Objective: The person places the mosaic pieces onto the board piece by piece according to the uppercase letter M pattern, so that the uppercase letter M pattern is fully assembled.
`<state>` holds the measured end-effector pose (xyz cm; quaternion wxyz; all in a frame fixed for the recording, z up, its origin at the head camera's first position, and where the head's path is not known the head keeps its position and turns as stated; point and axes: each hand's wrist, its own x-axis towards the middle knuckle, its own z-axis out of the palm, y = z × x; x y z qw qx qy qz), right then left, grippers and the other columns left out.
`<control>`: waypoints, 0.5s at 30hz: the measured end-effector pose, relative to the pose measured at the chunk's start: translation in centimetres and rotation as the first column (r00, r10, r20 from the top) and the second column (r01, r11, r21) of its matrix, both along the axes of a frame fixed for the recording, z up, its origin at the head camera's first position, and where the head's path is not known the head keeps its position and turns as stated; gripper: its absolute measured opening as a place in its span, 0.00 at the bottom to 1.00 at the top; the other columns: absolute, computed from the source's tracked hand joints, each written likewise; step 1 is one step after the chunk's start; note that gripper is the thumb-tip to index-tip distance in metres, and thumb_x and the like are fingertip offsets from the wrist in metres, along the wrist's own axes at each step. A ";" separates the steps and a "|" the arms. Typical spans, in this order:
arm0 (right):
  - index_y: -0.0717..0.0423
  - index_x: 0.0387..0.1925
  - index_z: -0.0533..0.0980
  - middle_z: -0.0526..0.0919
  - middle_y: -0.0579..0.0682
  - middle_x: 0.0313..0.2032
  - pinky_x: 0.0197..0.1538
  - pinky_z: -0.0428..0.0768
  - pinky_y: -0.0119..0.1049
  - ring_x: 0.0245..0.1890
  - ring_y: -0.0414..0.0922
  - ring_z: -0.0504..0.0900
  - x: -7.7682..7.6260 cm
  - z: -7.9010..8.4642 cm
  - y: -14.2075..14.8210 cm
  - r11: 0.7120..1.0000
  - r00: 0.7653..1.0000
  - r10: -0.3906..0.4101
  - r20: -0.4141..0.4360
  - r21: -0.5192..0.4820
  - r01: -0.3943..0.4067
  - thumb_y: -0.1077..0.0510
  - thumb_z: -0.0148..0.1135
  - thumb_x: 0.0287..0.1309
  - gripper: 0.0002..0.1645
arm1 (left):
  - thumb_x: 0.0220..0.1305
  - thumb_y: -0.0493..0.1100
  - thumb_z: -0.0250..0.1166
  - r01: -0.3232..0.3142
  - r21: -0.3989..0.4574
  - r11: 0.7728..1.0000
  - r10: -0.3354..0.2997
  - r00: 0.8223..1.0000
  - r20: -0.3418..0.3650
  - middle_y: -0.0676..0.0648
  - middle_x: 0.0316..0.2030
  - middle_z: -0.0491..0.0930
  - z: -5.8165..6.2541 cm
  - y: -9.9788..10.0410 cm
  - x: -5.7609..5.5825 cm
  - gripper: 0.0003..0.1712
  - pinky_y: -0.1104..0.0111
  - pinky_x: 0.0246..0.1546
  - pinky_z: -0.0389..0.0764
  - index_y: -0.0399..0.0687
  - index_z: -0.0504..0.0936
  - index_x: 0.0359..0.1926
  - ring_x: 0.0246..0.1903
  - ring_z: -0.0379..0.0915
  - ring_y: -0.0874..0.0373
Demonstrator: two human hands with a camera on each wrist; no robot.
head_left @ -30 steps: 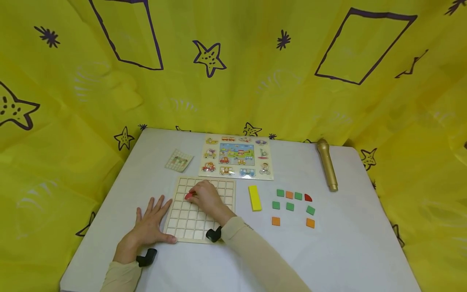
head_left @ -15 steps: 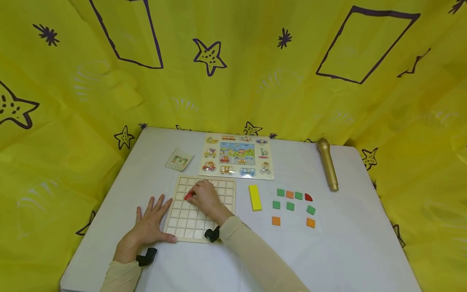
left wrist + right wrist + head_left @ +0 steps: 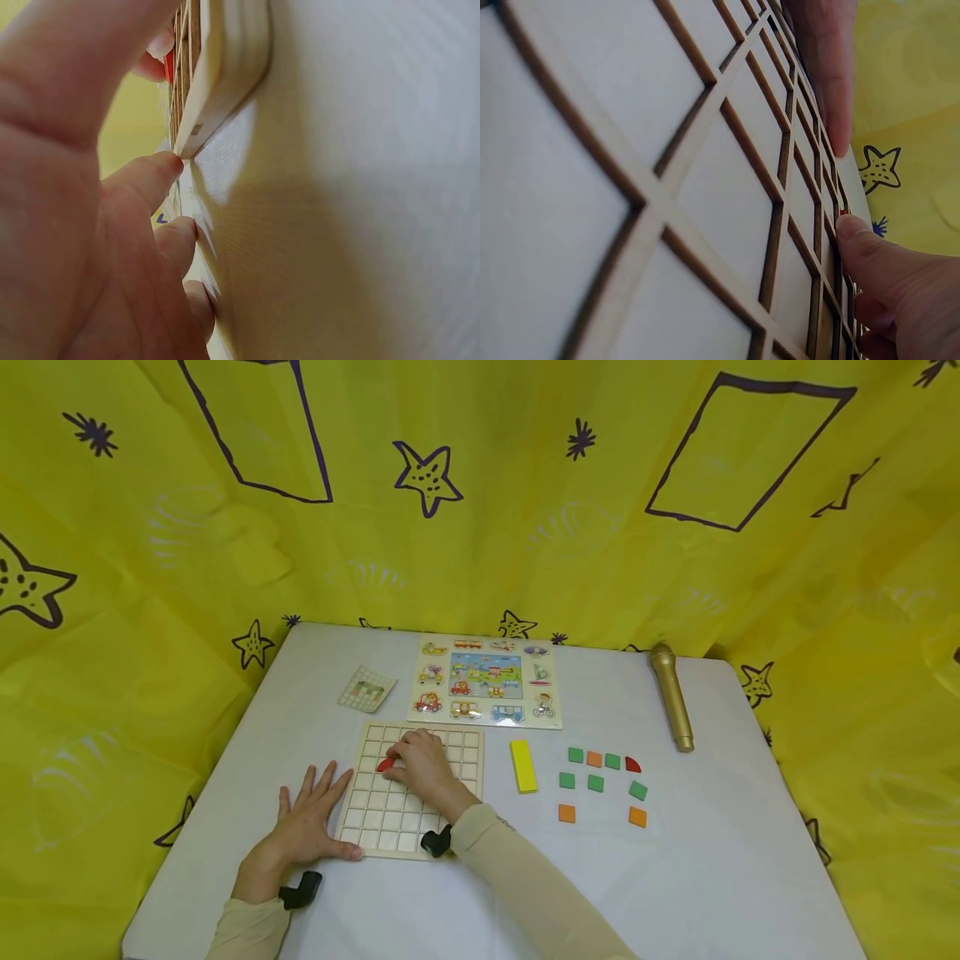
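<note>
A wooden grid board (image 3: 372, 819) with square cells lies flat on the white table. Over its upper left cells, my right hand (image 3: 425, 770) pinches a red quarter-round tile (image 3: 385, 765) between thumb and fingers. Only a sliver of that red tile (image 3: 169, 66) shows in the left wrist view, beside the fingertips. In the right wrist view the right thumb (image 3: 874, 255) meets the grid, with a speck of red at its tip. My left hand (image 3: 306, 827) lies with fingers spread along the board's left edge, its thumb touching the lower left corner.
Right of the board lie a yellow block (image 3: 523, 767), several green tiles (image 3: 596, 783), several orange tiles (image 3: 637, 817) and another red quarter-round tile (image 3: 633, 765). Behind are a vehicle puzzle (image 3: 506, 713) and a pattern card (image 3: 367, 689). A gold microphone (image 3: 672, 697) lies far right.
The red tile has turned and shifted slightly in my right fingers, over about the same cells. My left hand stays at the board's edge.
</note>
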<state>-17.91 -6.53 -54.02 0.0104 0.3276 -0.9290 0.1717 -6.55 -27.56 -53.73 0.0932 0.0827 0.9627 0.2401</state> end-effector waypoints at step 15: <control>0.42 0.48 0.84 0.79 0.40 0.41 0.52 0.69 0.40 0.47 0.41 0.72 0.2 -0.2 0.1 1.000 1.000 -0.003 0.023 0.011 0.003 0.37 0.64 0.58 0.22 | 0.28 0.74 0.76 0.000 -0.004 1.000 0.000 1.000 -0.001 0.31 0.73 0.45 0.2 0.1 0.0 0.75 0.28 0.56 0.28 0.42 0.57 0.74 0.71 0.29 0.29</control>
